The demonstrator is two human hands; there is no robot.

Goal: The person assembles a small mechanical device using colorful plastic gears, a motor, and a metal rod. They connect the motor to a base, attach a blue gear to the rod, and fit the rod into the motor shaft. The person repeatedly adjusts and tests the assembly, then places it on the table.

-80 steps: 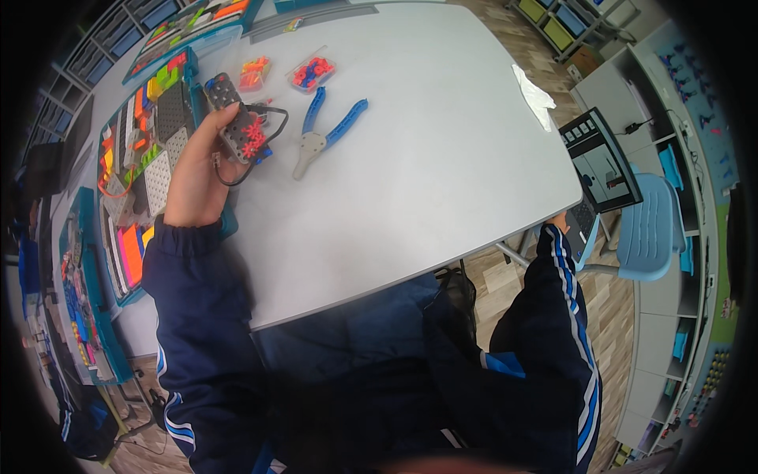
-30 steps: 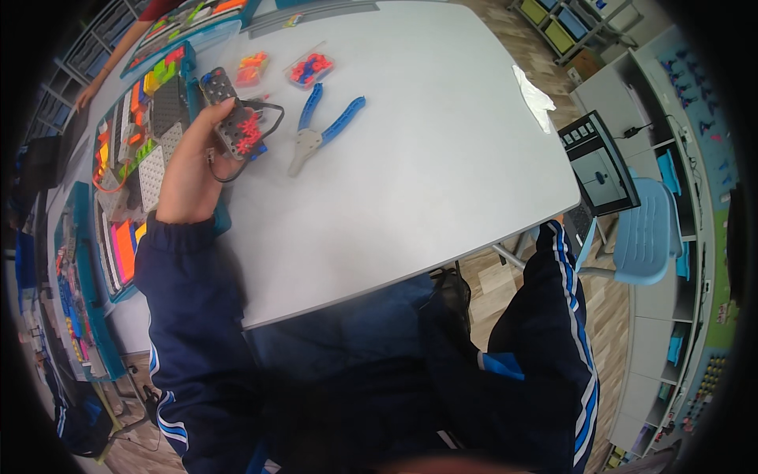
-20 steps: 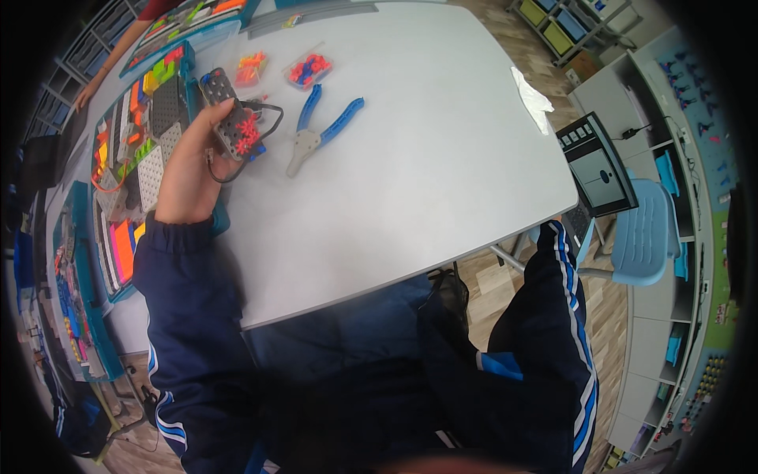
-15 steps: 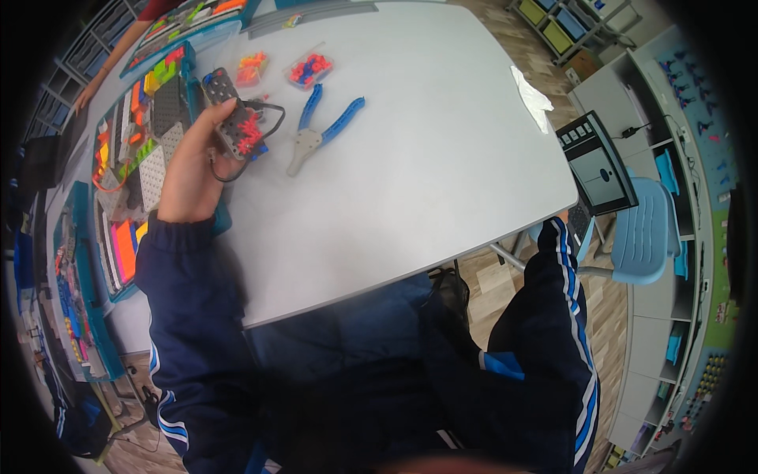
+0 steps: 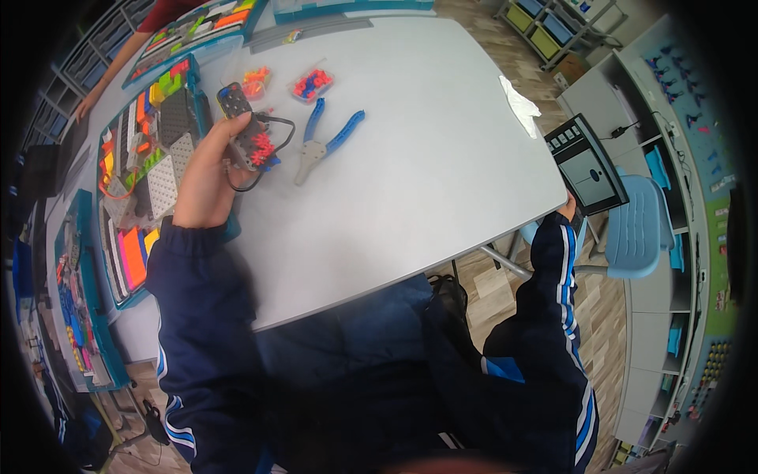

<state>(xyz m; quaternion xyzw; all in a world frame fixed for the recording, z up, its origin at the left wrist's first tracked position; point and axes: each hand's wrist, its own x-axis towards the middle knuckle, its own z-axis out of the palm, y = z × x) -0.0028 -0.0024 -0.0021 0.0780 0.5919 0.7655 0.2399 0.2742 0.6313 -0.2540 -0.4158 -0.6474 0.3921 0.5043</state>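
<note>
My left hand point(image 5: 212, 175) is closed around a dark building-kit assembly point(image 5: 246, 130) with red star-shaped pieces and a looped black cable. It is held above the left part of the white table point(image 5: 410, 158). Blue-handled pliers point(image 5: 313, 150) lie on the tabletop to the right of this assembly, handles spread. Far to the right, my right hand point(image 5: 567, 207) is at the table's edge beside a laptop point(image 5: 591, 167); only a small part of it shows, and its fingers are hidden.
Two small clear boxes of coloured pieces point(image 5: 313, 84) point(image 5: 255, 82) sit behind the pliers. A teal tray of bright kit parts point(image 5: 162, 126) lies on the left. White crumpled paper point(image 5: 519, 105) rests at the right edge. A blue chair point(image 5: 638, 229) stands beyond the laptop; another person's arm point(image 5: 110, 75) reaches in at upper left.
The view has shifted slightly, and a little more of my right hand shows beside the laptop. My left hand still holds the assembly; the pliers lie in the same place on the table.
</note>
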